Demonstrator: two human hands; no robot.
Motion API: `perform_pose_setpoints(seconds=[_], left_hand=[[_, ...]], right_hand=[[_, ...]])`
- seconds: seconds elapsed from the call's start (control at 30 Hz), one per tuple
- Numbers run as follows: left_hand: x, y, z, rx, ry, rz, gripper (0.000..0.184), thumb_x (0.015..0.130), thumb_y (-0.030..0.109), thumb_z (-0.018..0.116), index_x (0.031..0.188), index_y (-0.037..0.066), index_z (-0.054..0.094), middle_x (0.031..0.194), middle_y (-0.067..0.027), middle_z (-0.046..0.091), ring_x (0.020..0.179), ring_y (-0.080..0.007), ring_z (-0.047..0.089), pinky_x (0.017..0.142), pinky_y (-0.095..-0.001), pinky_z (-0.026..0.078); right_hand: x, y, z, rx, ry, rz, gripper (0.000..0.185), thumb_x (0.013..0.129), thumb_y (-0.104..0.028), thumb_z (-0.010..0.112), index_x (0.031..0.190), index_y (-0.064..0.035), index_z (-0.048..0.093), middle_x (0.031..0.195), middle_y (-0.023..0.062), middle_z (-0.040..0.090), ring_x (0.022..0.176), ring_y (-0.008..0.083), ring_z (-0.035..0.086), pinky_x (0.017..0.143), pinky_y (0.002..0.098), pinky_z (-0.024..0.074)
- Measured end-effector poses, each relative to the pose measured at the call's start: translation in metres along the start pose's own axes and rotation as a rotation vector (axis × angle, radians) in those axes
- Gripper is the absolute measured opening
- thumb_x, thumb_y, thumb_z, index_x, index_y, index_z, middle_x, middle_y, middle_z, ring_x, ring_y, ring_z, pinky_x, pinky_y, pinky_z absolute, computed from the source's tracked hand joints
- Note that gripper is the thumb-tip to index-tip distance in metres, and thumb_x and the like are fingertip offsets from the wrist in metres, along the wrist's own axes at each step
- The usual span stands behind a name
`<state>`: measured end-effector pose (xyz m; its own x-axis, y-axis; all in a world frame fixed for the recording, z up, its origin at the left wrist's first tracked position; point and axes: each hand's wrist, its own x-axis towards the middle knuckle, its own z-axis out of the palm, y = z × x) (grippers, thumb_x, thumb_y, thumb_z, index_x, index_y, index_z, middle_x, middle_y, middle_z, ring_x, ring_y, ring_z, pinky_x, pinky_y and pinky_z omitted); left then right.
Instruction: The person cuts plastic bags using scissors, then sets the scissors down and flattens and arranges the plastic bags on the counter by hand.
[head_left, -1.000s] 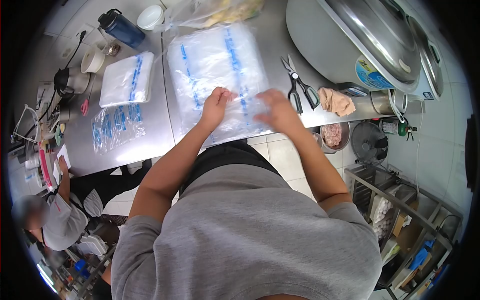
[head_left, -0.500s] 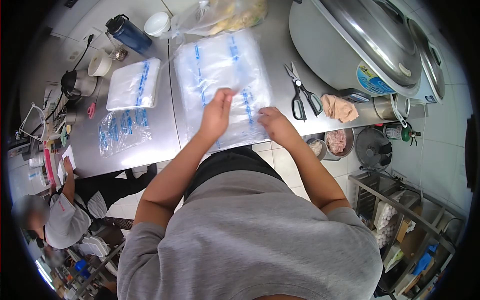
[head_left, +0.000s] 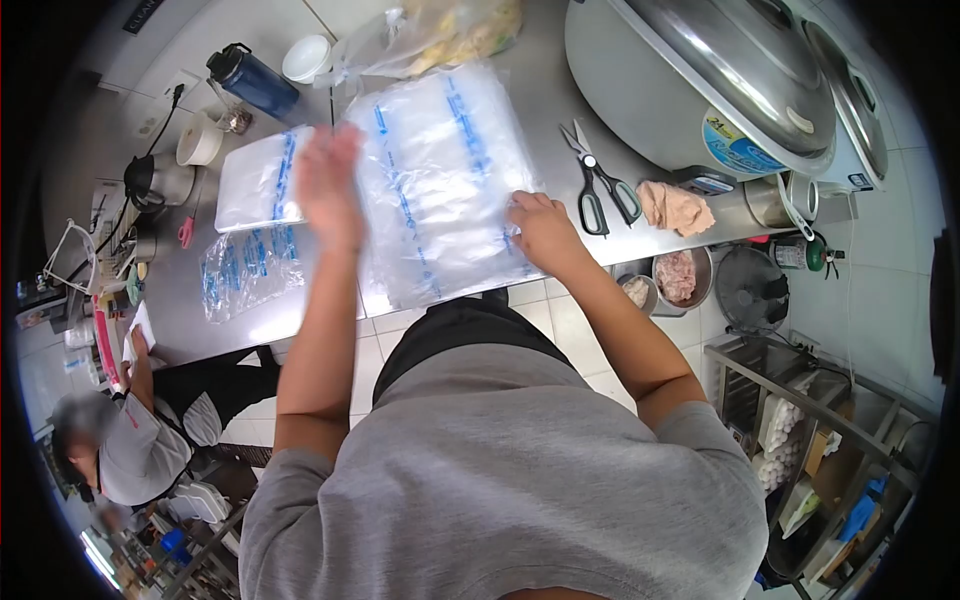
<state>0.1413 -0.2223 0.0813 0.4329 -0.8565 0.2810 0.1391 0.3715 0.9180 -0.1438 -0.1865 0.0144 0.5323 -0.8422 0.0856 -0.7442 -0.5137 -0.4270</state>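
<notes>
A wide stack of clear plastic bags [head_left: 440,200] with blue print lies on the steel table in front of me. My right hand [head_left: 543,232] rests at the stack's right edge, its fingers curled onto the plastic. My left hand [head_left: 330,185] is smeared by motion between that stack and a smaller stack of folded bags [head_left: 252,185] on the left. What its fingers do is too blurred to make out. Below the smaller stack lies a crumpled clear wrapper [head_left: 250,270] with blue print.
Scissors [head_left: 590,165] and a tan cloth [head_left: 675,208] lie right of the bags, near a large grey lidded pot [head_left: 650,90]. A blue bottle [head_left: 255,82] stands at the back left. Bowls of raw meat [head_left: 677,275] sit below the table edge. A co-worker [head_left: 140,450] is at the left.
My left hand has swung left from the middle of the large bag stack toward the smaller one. My right hand stays at the right edge, slightly farther up.
</notes>
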Motion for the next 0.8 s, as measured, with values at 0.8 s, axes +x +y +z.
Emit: perform_pose_setpoints(seconds=[0.8], left_hand=[[-0.096,-0.070,-0.035,1.504,-0.821,0.123,0.070,0.091,0.049,0.054,0.149,0.016,0.032,0.159,-0.0127,0.016,0.147,-0.0348,0.009,0.113,-0.0612,0.006]], right_hand=[[0.078,-0.012,0.042,-0.051,0.230,0.152,0.077,0.086,-0.046,0.061,0.144,-0.0017,0.035,0.152,0.0208,0.028,0.142,0.0370,0.024,0.113,0.0559,0.0182]])
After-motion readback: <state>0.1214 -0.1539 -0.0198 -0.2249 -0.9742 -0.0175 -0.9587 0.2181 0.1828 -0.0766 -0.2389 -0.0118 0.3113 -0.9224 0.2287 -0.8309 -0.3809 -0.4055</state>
